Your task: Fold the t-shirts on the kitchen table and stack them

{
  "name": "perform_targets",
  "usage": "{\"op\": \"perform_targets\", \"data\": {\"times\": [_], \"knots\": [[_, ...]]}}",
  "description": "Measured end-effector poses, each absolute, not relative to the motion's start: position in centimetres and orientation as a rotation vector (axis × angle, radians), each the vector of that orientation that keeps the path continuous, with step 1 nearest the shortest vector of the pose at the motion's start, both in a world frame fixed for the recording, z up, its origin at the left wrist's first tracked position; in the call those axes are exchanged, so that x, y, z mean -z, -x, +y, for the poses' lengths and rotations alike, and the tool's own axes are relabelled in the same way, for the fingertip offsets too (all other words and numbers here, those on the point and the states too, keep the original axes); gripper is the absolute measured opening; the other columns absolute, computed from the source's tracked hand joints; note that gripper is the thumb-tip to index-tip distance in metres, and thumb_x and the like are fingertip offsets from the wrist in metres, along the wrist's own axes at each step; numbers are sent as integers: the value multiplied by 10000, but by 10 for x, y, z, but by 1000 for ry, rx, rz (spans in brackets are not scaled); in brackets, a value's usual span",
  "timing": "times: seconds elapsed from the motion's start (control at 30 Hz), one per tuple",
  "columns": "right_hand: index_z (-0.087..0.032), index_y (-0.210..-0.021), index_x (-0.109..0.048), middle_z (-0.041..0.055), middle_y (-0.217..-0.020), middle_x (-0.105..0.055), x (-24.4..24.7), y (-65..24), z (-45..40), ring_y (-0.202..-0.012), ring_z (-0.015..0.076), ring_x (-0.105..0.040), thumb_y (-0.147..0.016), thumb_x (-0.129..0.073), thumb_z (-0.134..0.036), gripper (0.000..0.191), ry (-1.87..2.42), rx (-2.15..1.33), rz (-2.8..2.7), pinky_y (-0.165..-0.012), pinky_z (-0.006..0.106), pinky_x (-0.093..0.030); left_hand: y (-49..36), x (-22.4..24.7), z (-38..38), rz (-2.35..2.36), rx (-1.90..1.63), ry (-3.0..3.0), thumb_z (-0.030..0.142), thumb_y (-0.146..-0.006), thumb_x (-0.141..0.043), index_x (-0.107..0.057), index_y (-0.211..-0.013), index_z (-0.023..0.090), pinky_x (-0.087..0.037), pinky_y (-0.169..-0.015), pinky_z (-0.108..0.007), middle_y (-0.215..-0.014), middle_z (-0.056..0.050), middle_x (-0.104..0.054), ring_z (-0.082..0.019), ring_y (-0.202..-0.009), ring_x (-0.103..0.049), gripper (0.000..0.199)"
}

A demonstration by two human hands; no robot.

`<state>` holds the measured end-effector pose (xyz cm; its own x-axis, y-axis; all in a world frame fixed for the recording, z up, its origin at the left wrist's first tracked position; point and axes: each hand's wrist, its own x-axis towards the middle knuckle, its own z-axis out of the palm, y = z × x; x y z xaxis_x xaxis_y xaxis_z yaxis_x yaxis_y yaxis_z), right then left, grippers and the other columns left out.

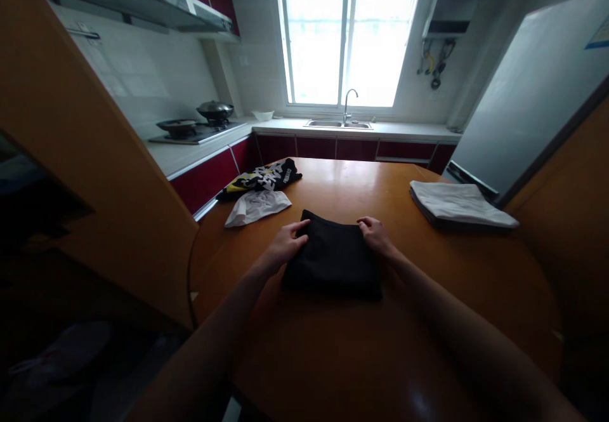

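Observation:
A black folded garment [335, 260] lies in a compact rectangle on the wooden table [333, 352] in front of me; what kind of garment it is cannot be made out. At its far left corner, my left hand [288, 243] pinches the edge between thumb and fingers. My right hand [375, 235] grips the far right corner in the same way, its fingertips on the top edge. The garment's near edge rests on the table.
Rumpled black, yellow and white printed clothing [266, 178] and a white cloth [258, 207] lie at the table's far left. To the right is a stack of folded clothes [461, 205], white on top. Behind are a counter with a sink [337, 124], stove pans [215, 110] and a fridge [523, 92].

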<state>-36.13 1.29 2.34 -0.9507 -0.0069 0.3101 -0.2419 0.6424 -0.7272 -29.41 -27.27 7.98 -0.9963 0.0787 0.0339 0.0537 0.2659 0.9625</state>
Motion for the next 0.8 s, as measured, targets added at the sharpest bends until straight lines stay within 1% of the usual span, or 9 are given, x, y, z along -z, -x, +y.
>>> {"op": "perform_targets", "data": {"times": [0.1,0.27,0.43,0.53,0.6,0.7,0.73,0.8], "knots": [[-184,-1003,-725,100,-1054,-726,-16,361,10,-1006,219,-641,-920,-507,-308,264,-204,-1178,-2598,-920,347,-471,296,-75,-278,2504,-1821,-61,213,-747,-737,-647,-1345,173,-469,-1083,-397,-1405,-105,-617,-304,-1280,-585,606],[-197,-979,-730,106,-1060,-701,-13,356,9,-1048,243,-595,-910,-554,-317,224,-243,-1111,-2615,-980,393,-421,296,-73,-281,2538,-1749,-48,168,-765,-708,-631,-1357,149,-446,-1104,-384,-1420,-120,-601,-290,-1294,-579,598],[-192,-1029,-722,120,-1095,-680,-17,352,6,-1074,258,-582,-929,-520,-321,259,-245,-1041,-2603,-995,409,-423,298,-69,-283,2528,-1740,-86,195,-760,-729,-628,-1362,165,-449,-1099,-400,-1427,-115,-596,-294,-1288,-584,611],[-190,-1072,-710,127,-1142,-662,-28,345,6,-1127,274,-568,-920,-518,-312,274,-242,-1074,-2529,-1016,429,-425,300,-66,-284,2544,-1710,-99,195,-748,-746,-640,-1346,167,-465,-1084,-390,-1393,-113,-625,-292,-1264,-604,608],[-202,-1076,-708,120,-1130,-657,-38,331,10,-1130,276,-567,-915,-537,-326,266,-347,-1112,-2471,-1020,440,-432,301,-64,-284,2531,-1712,-84,195,-735,-764,-648,-1334,167,-489,-1055,-388,-1374,-120,-639,-296,-1234,-626,611],[-236,-1092,-709,109,-1131,-642,-48,290,23,-1134,273,-562,-917,-586,-373,255,-663,-1108,-2426,-1019,455,-446,302,-64,-283,2481,-1753,-61,201,-722,-784,-646,-1335,161,-519,-1015,-390,-1374,-135,-636,-307,-1207,-642,630],[-251,-1129,-704,110,-1173,-631,-49,275,29,-1164,278,-548,-913,-609,-385,271,-773,-1071,-2437,-1029,467,-440,302,-64,-283,2467,-1764,-58,197,-724,-783,-643,-1338,159,-523,-1009,-387,-1374,-135,-636,-307,-1205,-644,631],[-284,-1241,-670,118,-1294,-593,-48,245,42,-1243,306,-502,-874,-680,-403,386,-951,-963,-2483,-1058,509,-414,301,-66,-282,2444,-1771,-59,176,-741,-767,-637,-1345,159,-527,-1004,-376,-1366,-126,-644,-297,-1194,-651,619]]}}
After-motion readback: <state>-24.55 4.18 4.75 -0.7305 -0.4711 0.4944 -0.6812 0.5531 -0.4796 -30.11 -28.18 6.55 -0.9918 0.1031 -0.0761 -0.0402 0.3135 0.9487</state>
